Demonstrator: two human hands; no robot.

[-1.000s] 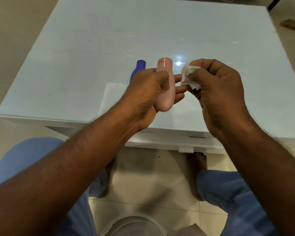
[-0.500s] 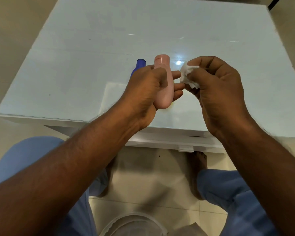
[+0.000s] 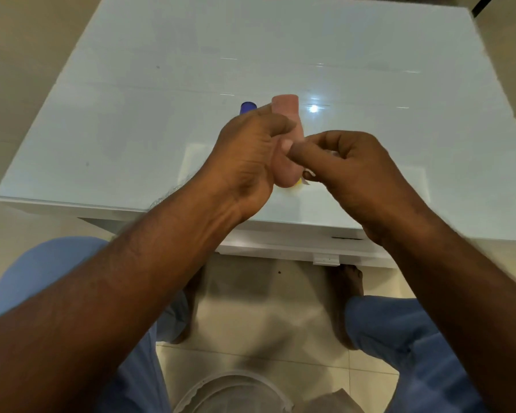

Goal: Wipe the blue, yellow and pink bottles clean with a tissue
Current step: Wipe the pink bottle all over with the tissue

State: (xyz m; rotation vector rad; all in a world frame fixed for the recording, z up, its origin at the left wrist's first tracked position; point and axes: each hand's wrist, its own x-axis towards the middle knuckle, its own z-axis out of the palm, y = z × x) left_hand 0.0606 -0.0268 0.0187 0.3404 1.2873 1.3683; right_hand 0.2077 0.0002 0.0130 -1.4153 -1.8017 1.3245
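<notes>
My left hand (image 3: 248, 162) grips the pink bottle (image 3: 286, 110) above the white table (image 3: 131, 129), cap end pointing away from me. My right hand (image 3: 358, 171) is closed against the bottle's right side; only a sliver of the white tissue (image 3: 335, 154) shows between its fingers. The blue bottle (image 3: 248, 106) lies on the table behind my left hand, only its cap end visible. A bit of yellow, the yellow bottle (image 3: 299, 182), peeks out on the table under the pink bottle's base.
The table's near edge (image 3: 280, 226) runs below my wrists. My knees in blue trousers are under it, left (image 3: 51, 269) and right (image 3: 399, 332). A round white plastic container (image 3: 230, 391) sits on the tiled floor between my legs.
My right hand has come down and left from beside the bottle's cap to its lower body, hiding most of the tissue. The left hand keeps holding the pink bottle.
</notes>
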